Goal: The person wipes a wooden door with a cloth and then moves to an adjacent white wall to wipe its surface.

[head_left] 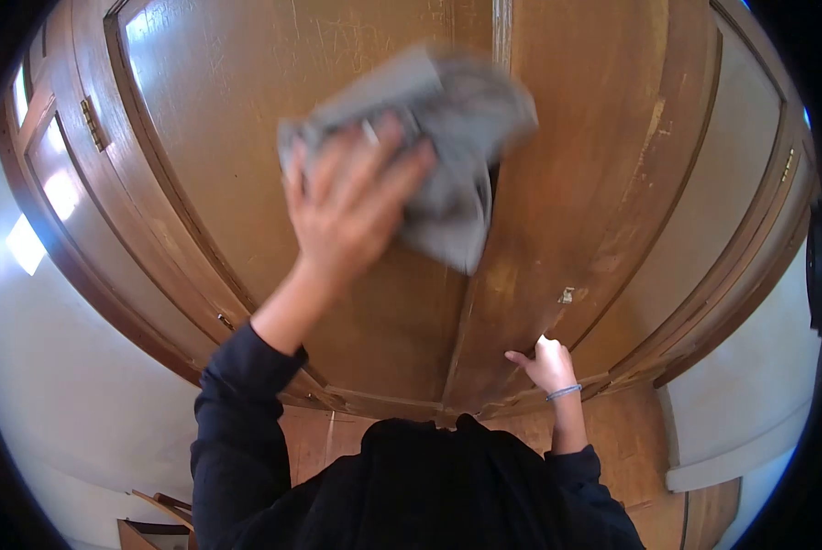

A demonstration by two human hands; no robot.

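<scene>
My left hand point(342, 202) presses a crumpled grey cloth point(457, 156) to the upper part of a brown wooden door point(374, 312). Its fingers lie spread over the cloth, and both hand and cloth are smeared by motion. Lower down on the right, my right hand point(550, 367), with a blue band at its wrist, is closed against the wood with the thumb stretched to the left. What its fingers grip, if anything, is hidden. Just above that hand a small pale scuffed spot point(567, 295) marks the door.
Hinges point(93, 125) show on the left frame and the right one point(787, 165). White walls point(62, 367) flank the woodwork on both sides. Below is a reddish-brown floor point(626, 422). A wooden piece of furniture point(159, 532) stands at the lower left.
</scene>
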